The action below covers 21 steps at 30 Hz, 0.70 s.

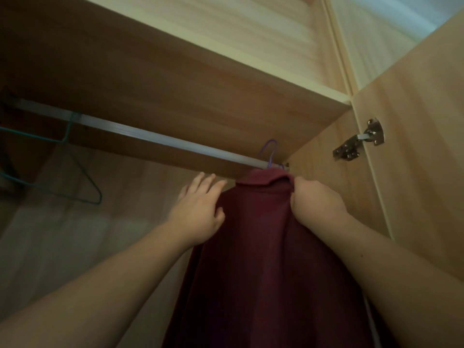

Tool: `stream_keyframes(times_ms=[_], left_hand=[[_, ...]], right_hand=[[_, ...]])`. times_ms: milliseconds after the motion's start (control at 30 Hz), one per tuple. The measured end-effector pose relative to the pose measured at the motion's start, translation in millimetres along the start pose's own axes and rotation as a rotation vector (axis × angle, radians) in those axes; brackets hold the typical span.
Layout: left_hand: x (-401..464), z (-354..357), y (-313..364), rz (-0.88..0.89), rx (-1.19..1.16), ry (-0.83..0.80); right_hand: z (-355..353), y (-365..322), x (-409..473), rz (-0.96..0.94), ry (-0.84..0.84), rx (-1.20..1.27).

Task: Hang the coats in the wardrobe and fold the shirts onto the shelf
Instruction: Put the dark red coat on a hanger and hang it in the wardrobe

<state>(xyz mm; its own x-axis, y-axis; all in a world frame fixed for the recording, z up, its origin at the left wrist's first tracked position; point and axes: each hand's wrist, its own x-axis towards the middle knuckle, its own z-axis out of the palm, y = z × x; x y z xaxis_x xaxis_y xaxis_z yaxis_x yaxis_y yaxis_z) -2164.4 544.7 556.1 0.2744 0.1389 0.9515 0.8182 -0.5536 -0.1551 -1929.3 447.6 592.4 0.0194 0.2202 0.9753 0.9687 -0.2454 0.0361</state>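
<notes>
In the head view, a dark maroon fabric coat [263,247] is seen hanging on a thin purple wire hanger [270,153], whose hook is looped over the pale metal wardrobe rail [140,133] at its right end, close against the light wooden side panel [326,177]. The garment's long axis runs straight down from the rail and out of the bottom of the frame.

The left hand [200,209] is laid against the coat's left shoulder with the fingers straight and spread, the thumb touching the cloth; nothing is gripped by it. The right hand [316,199] is placed at the collar on the right shoulder, its fingers curled into the fabric, which appears to be pinched. The hook lies just above and between the two hands, nearer the right one.

The hanging of this coat is judged nearly done; only settling the shoulders and release seem left.

An empty teal wire hanger [70,172] is hung near the left end of the rail, well apart. A steel door hinge [359,141] is fixed at the right, and the underside of a wooden shelf [175,79] is seen above.
</notes>
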Motion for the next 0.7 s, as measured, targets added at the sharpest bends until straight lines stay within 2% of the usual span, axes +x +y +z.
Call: stream_keyframes(times_ms=[400,700], left_hand=[[36,38,-58,0.058,0.046,0.063],[37,57,-71,0.032,0.141,0.166]], right_hand=[[54,-31,39,0.023,-0.018,-0.052],[68,-53,40,-0.010,-0.006,-0.241]])
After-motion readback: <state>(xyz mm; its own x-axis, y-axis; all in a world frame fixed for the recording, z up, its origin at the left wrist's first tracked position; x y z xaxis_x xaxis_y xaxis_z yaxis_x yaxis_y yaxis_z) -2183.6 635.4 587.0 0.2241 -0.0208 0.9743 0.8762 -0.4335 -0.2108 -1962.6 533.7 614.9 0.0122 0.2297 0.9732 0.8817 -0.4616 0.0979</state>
